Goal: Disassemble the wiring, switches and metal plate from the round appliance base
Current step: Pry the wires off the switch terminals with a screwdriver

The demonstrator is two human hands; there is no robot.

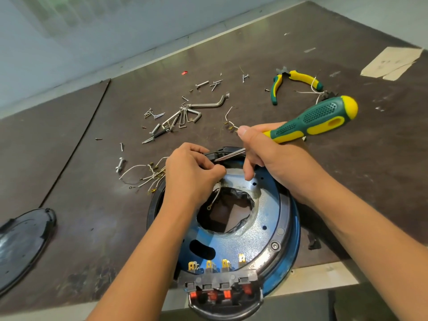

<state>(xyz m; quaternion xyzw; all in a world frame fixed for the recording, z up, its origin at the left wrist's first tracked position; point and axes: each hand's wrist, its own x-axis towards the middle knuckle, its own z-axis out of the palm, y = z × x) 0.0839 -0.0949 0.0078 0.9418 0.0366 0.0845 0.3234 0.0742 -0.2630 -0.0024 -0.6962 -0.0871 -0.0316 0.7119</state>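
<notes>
Fingers of my left hand (192,174) pinch one white wire (216,196) over the round base (295,228); my right hand (278,163) clamps one screwdriver (322,119); four brass terminals (209,265) stand nearest me.

Held close together, the left hand (192,174) pinched a wire (215,198) with curled fingers while the right hand (275,158) gripped a screwdriver (322,120), thumb on its handle.

A dark brown worktable (266,49), scuffed and softly lit, fills the view; a thin seam (75,144) crosses its left part. A pale metal strip (148,62) edges its far side, with a blurred whitish surface (69,31) beyond. Beige tape (391,62) patches the far right.
</notes>
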